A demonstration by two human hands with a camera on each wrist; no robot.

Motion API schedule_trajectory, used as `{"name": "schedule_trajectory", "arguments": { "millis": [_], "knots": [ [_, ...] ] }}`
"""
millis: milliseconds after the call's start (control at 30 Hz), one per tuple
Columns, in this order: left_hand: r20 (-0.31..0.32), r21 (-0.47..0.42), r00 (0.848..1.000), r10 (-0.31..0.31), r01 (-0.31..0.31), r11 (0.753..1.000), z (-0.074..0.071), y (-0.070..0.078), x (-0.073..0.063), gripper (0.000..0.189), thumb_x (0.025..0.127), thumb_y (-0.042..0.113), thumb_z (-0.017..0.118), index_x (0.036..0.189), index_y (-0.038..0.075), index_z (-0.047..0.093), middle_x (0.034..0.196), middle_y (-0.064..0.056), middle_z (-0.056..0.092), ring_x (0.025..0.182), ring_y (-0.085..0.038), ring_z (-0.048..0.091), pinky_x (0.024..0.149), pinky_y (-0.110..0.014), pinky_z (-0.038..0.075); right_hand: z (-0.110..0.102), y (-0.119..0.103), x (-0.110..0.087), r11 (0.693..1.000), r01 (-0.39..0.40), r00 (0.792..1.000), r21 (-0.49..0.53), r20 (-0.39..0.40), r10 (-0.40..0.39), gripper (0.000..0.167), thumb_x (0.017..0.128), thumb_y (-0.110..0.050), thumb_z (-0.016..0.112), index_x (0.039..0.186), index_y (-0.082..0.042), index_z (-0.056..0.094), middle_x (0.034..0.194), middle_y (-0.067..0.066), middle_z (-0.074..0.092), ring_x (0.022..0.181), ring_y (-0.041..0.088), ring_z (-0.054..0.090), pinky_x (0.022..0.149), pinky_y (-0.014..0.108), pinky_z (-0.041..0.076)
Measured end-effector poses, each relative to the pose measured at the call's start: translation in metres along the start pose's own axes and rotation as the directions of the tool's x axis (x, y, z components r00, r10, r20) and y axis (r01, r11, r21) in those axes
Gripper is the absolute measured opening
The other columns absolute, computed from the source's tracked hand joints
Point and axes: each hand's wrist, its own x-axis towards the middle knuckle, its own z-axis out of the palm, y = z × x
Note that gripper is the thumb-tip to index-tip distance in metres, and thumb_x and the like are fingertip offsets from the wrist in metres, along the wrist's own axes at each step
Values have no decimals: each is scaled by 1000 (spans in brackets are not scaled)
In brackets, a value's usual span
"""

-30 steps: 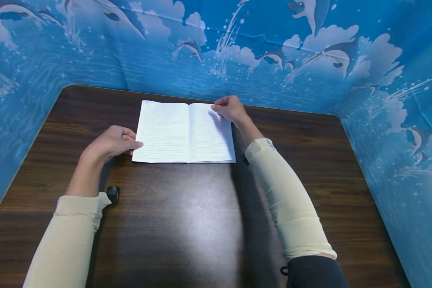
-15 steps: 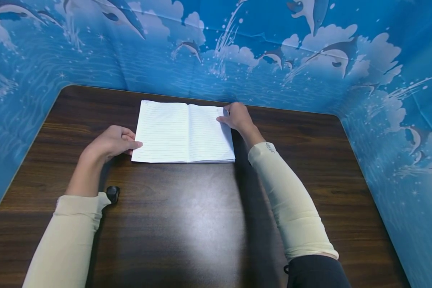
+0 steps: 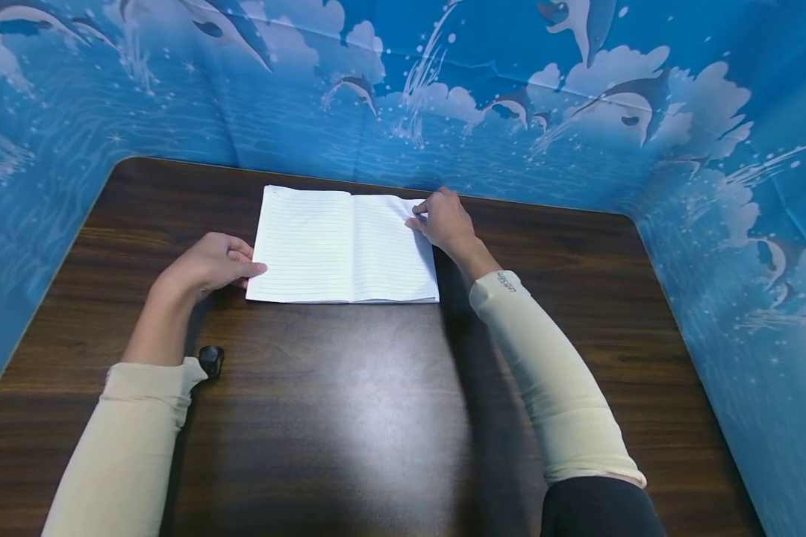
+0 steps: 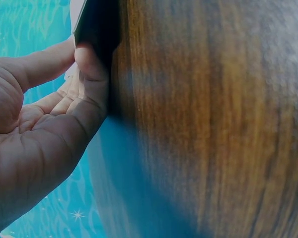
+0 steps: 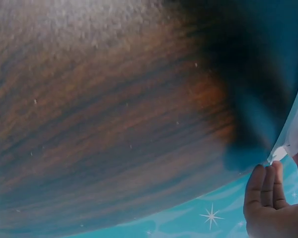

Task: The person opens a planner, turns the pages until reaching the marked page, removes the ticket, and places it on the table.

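An open notebook with lined pages lies near the far edge of the table, its fold running down the middle. At its left edge my left hand pinches it, thumb on the page and fingers underneath; the left wrist view shows this hand around the notebook's edge. My right hand is at the upper right corner and pinches the right-hand page there, which buckles slightly along its top. In the right wrist view, the fingers of the right hand meet the paper's corner, with the thumb partly cut off.
The dark wood-grain table reaches under both arms. A blue curtain printed with dolphins hangs behind and beside it. A small black device sits at the left cuff.
My right hand has moved right and slightly down, from the top of the right page to its outer corner. The page top now buckles. My left hand and the notebook have stayed put.
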Motion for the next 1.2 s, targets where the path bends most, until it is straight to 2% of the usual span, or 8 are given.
{"name": "schedule_trajectory", "arguments": {
  "millis": [100,300,433,600,667,900,1033,1200],
  "knots": [
    [0,5,1000,-1,1,1000,0,0,0,51,107,20,66,141,-13,50,89,-5,74,85,-21,64,80,-36,49,1,1,-2,999,30,999,28,-20,-30,40,105,-38,70,139,-17,73,147,13,60,134,27,56,107,45,54],
    [1,10,1000,-3,3,1000,0,1,-1,51,107,21,66,141,-13,50,88,-4,73,85,-22,63,81,-37,49,3,6,-3,981,176,981,85,-102,-168,32,107,-26,70,134,-10,75,132,13,70,125,26,62,102,42,56],
    [1,15,1000,-10,10,1000,-1,0,-2,53,107,23,66,143,-12,49,89,-5,73,87,-23,62,84,-39,47,0,7,-2,955,221,970,197,-145,-194,34,106,-19,71,137,-4,72,136,16,72,118,28,67,95,42,57],
    [4,6,1000,-2,2,1000,-1,0,-1,51,107,21,66,141,-13,50,87,-4,73,86,-22,63,82,-38,48,-11,9,-3,924,93,989,372,-139,-44,54,103,-25,75,150,-3,61,146,15,68,115,29,72,94,41,61],
    [4,9,1000,0,0,1000,0,0,-1,52,107,21,66,142,-14,49,87,-4,73,85,-21,63,81,-37,48,-16,10,-5,899,33,993,436,-114,19,59,102,-28,76,153,-4,58,144,15,69,116,26,71,98,40,61],
    [5,14,1000,-9,9,1000,-1,-1,0,53,107,22,66,143,-13,49,88,-4,74,88,-23,63,83,-39,47,-27,9,-7,723,-139,986,677,31,161,65,98,-29,81,153,-3,57,122,15,76,94,22,73,102,38,59],
    [7,15,1000,-15,15,1000,-1,0,0,54,107,23,66,144,-12,49,91,-5,74,90,-24,63,86,-41,47,-31,7,-8,706,-198,977,680,76,201,67,96,-32,83,151,-3,58,130,13,74,102,21,76,102,37,60],
    [11,14,1000,-19,18,1000,-1,0,0,54,108,23,66,144,-12,49,92,-6,75,91,-25,63,88,-42,47,-35,5,-7,680,-257,964,687,129,234,59,96,-34,83,143,-3,65,137,13,70,113,26,76,106,39,58]
  ]
}}
